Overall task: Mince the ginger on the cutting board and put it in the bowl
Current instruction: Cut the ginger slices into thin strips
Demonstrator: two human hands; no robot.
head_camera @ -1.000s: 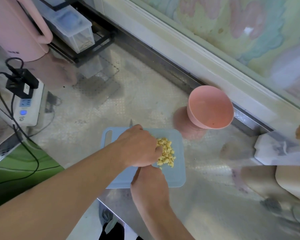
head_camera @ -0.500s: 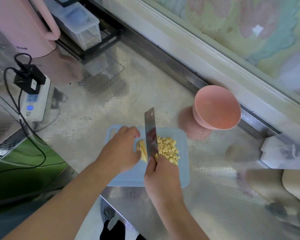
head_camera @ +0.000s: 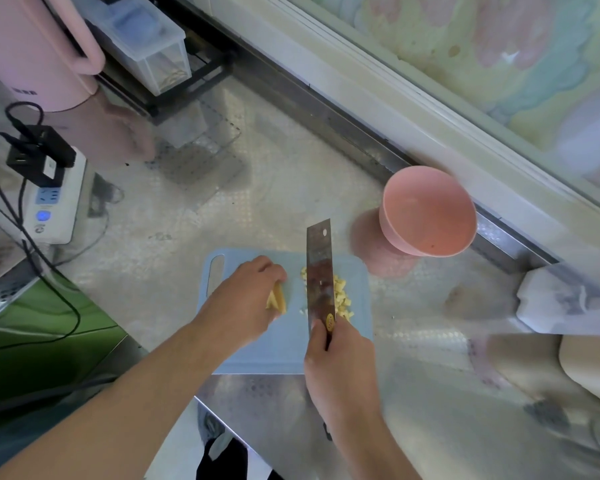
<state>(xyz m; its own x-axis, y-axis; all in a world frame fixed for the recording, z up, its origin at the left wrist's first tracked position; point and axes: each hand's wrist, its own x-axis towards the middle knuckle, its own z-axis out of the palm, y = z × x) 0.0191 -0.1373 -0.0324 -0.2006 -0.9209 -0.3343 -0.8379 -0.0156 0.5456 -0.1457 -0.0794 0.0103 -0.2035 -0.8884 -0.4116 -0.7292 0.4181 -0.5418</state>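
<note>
Item: my left hand, lower centre of the frame. Fingers curled over a few uncut ginger strips, pinning them to the cutting board so they cannot roll under the blade

Item: my right hand, just right of the left. Clenched round the cleaver handle, thumb and forefinger pinching the blade near its heel, probably for control. Blade raised, near upright, edge down, apart from the strips; I judge it is between cuts

Item: diced ginger, heaped on the right half of the board, pushed aside to keep the cutting space free. Pieces look coarse; I judge more chopping is needed before it counts as minced

Item: pink bowl, right of centre, off the board's far right corner, close enough for an easy transfer. No ginger in it that I can see; one dark speck inside, unidentified

Item: power strip with black plugs, left edge. Pink jug, upper left, cropped by the frame

Hidden or unclear: the blade covers the left part of the pile; my left fingers cover most of the strips, so their count is unknown; the cleaver handle is buried in my fist. Pale objects at the right edge are cut off and blurred, not identifiable
</note>
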